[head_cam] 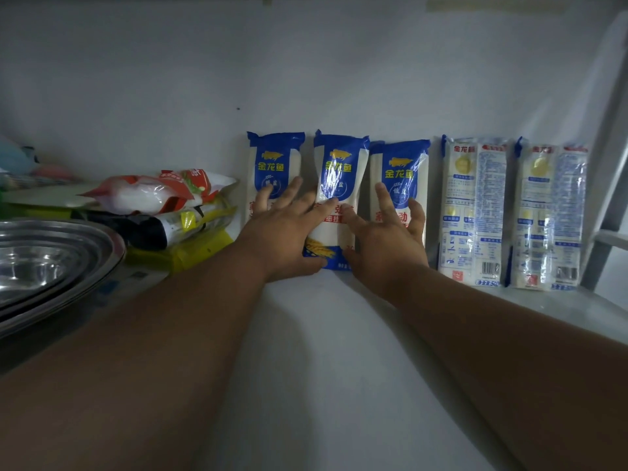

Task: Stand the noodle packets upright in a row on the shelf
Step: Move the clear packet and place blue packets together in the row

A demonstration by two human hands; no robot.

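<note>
Several noodle packets stand upright in a row against the shelf's back wall. Three show blue fronts: a left packet [273,154], a middle packet [341,161] and a third packet [401,164]. Two more on the right, packet [474,212] and packet [548,215], show their printed backs. My left hand [285,232] grips the middle packet, thumb under its bottom edge, fingers spread over its front and the left packet. My right hand [390,239] lies flat with fingers apart on the third packet, its index finger against the middle packet's right edge.
A pile of red, white and yellow food bags [176,205] lies left of the row. Stacked steel bowls [51,263] sit at the left edge. A metal shelf upright [608,185] rises at the right. The white shelf surface [323,351] spreads in front.
</note>
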